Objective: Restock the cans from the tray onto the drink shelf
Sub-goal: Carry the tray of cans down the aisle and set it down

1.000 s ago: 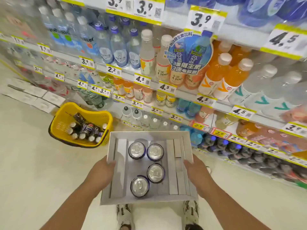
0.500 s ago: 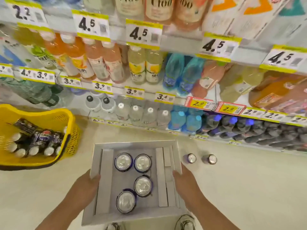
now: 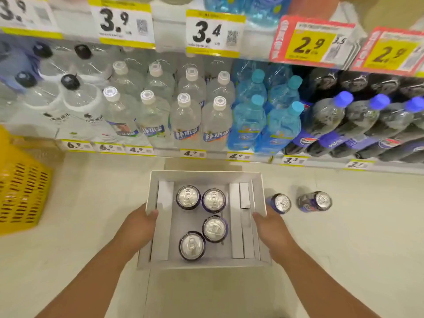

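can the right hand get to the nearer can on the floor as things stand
Probably not yet. The right hand is clamped on the tray rim, as is the left hand. The floor can stands upright just past its fingers with nothing between, so it should reach once it lets go.

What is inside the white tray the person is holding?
Inside the tray stand four cans: two side by side at the back, one in the middle and one nearest. Only their silver tops show; the tray floor beneath them is hidden.
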